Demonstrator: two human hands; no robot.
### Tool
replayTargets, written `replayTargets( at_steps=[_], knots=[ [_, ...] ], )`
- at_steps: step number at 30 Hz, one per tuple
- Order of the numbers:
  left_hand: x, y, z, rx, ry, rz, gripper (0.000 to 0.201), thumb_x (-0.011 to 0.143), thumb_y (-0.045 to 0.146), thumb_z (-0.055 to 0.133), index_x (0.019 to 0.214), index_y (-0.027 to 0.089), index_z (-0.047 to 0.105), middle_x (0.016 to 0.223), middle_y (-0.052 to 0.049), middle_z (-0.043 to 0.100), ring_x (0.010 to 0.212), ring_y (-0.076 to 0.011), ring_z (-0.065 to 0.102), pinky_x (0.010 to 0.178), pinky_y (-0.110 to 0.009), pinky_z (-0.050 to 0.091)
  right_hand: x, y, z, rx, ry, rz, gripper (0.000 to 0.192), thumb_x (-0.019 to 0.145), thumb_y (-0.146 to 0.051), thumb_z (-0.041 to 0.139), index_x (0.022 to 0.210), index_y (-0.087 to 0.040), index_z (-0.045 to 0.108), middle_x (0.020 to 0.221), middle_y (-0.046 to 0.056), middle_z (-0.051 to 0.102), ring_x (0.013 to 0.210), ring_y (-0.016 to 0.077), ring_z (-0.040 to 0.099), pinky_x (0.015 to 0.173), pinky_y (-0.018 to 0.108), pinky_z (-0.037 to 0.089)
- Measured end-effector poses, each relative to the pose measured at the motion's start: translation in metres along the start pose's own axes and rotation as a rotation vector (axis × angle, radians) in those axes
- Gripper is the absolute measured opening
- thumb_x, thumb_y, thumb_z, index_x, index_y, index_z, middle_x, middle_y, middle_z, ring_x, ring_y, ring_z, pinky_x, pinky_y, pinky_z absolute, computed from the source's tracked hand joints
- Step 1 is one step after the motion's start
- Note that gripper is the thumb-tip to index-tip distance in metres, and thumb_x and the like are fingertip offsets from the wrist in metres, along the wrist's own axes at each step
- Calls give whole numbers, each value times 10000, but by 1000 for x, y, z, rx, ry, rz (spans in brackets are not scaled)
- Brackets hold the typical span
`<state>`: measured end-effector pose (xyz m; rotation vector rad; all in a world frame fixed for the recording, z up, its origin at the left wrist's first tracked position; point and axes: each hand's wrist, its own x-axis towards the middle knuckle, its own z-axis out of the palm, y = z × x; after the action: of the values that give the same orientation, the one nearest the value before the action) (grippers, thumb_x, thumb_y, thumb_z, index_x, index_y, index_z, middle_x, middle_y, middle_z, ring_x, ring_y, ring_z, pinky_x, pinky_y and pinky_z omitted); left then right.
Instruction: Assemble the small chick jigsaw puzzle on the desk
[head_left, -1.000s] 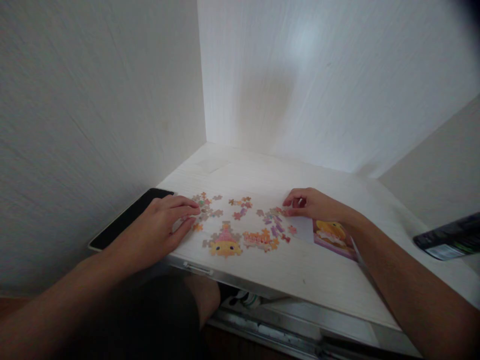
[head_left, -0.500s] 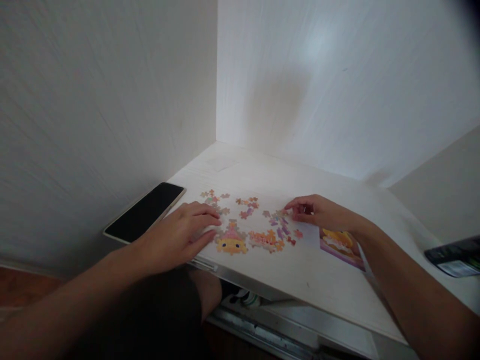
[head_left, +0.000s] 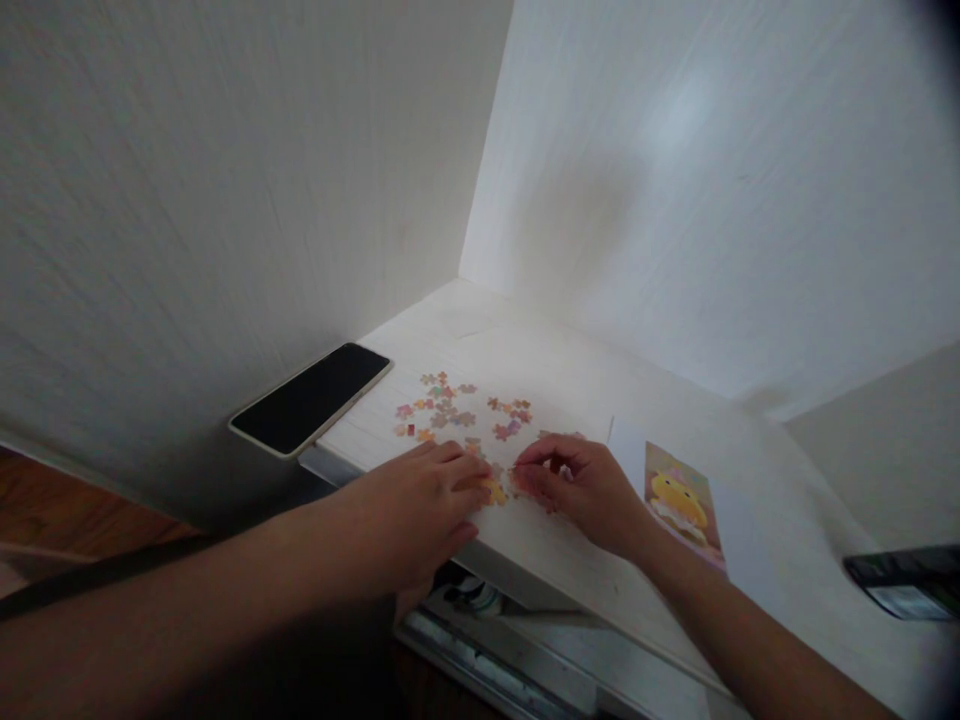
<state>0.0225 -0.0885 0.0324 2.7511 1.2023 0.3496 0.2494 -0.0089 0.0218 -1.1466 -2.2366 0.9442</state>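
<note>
My left hand lies over a partly joined jigsaw section, its fingers stretched out and resting on it, so most of the section is covered. Close on its right, my right hand is in a pinch, thumb and forefinger closed on a small jigsaw puzzle piece at the section's right side; the fingers hide most of the piece. Beyond the left hand lie several loose puzzle pieces. Another small cluster of pieces lies farther right. A printed picture of a yellow toy lies right of my right hand.
A phone with a dark screen lies at the left edge of the white table. A black cylindrical container lies at the far right. White walls enclose the table's back and left. Below the front edge is an open drawer.
My right hand has moved left and nearer, from the loose pieces to the joined section. My left hand has shifted right onto that section, uncovering pieces at the left. The view has turned slightly.
</note>
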Motion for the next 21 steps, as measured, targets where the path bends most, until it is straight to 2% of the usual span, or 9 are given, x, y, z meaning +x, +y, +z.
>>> replayTargets(
  at_steps=[4, 10, 21],
  knots=[
    [0, 0, 1, 28, -5, -38, 249, 923, 241, 576, 1150, 178, 658, 1257, -78, 644, 1176, -255, 564, 1043, -409, 425, -1, 0, 10, -128, -21, -68, 93, 865, -212, 647, 880, -231, 736, 780, -1, 705, 677, 131, 577, 645, 278, 443],
    [-1, -2, -2, 57, -14, -30, 248, 938, 260, 571, 1157, 177, 653, 1211, -83, 657, 1158, -248, 569, 1038, -406, 422, 1, 2, 16, -152, -35, -241, 128, 888, -163, 624, 909, -218, 739, 899, 33, 691, 831, 146, 617, 759, 287, 485],
    [-1, -2, -1, 76, 13, -22, 234, 930, 268, 586, 1138, 187, 657, 1191, -89, 662, 1137, -248, 579, 1008, -397, 439, 0, 1, 22, -248, 20, -233, 106, 887, -188, 635, 899, -206, 739, 887, 47, 656, 780, 149, 603, 688, 281, 478]
  ],
)
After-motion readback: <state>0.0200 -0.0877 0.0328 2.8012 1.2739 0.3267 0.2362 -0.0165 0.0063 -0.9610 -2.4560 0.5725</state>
